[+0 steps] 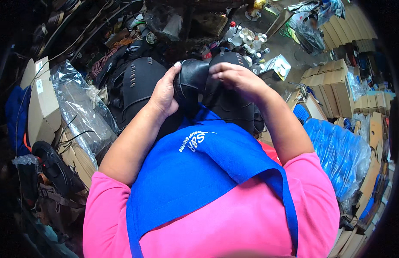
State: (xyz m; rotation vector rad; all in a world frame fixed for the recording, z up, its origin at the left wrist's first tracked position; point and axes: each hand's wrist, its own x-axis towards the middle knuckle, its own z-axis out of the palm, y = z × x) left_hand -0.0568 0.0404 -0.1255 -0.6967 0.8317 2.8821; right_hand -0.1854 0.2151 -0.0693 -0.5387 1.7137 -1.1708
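Above my lap is a glossy black leather shoe [194, 74], seen only in part. My left hand [166, 91] is closed round its left side, thumb up along the edge. At the shoe's right edge my right hand [239, 78] has its fingers curled and pressed together; whatever they pinch is hidden. Under both hands lie my legs in black trousers [141, 79] with stitched marks at the knees. A blue apron [182, 172] covers my front over a pink shirt.
Left of me are a cardboard box [45, 101], clear plastic wrap [81, 112] and a black shoe [57, 167]. Bottles and small containers [249, 41] crowd the floor ahead. Stacked cartons [328, 86] and a plastic-wrapped blue bundle [337, 148] stand to the right.
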